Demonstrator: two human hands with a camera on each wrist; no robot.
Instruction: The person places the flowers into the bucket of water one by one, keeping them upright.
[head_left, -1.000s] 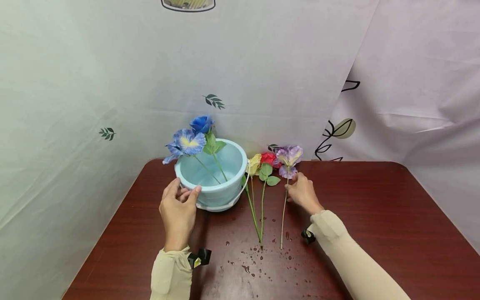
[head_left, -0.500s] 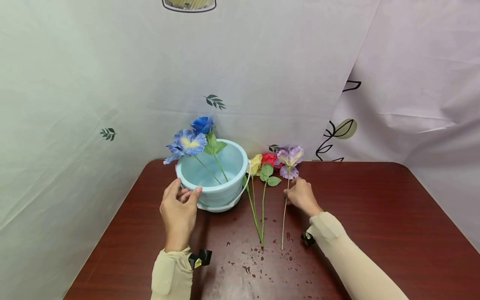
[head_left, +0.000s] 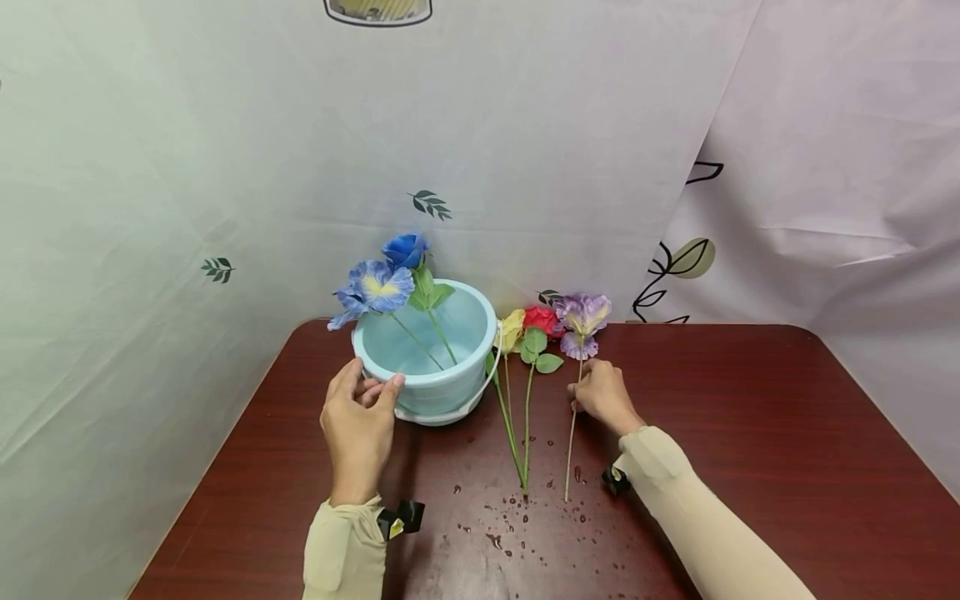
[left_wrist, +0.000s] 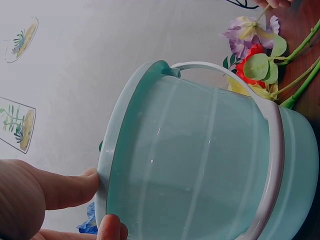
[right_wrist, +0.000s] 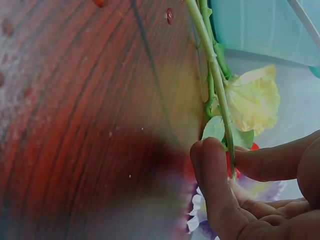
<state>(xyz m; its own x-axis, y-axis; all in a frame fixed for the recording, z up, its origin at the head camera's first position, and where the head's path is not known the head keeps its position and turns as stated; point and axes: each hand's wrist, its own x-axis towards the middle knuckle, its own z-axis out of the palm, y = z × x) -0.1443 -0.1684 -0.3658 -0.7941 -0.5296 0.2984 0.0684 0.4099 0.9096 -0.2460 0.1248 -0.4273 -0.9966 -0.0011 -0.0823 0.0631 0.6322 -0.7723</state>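
My left hand pinches the near left rim of a pale blue bucket, thumb on one side and fingers on the other in the left wrist view. Inside the bucket lean a blue iris and a blue rose with green leaves. To the right, my right hand pinches the thin stem of a purple iris just below its bloom. That stem runs between thumb and fingers in the right wrist view. Its lower end points toward the table's near side.
A red rose and a yellow flower lie between bucket and iris, stems toward me. Water drops dot the dark red table. The bucket's white handle hangs down. A pale patterned cloth backs the table.
The purple iris's bloom has shifted slightly to the right, with my right hand at its stem. My left hand keeps its place on the bucket's rim.
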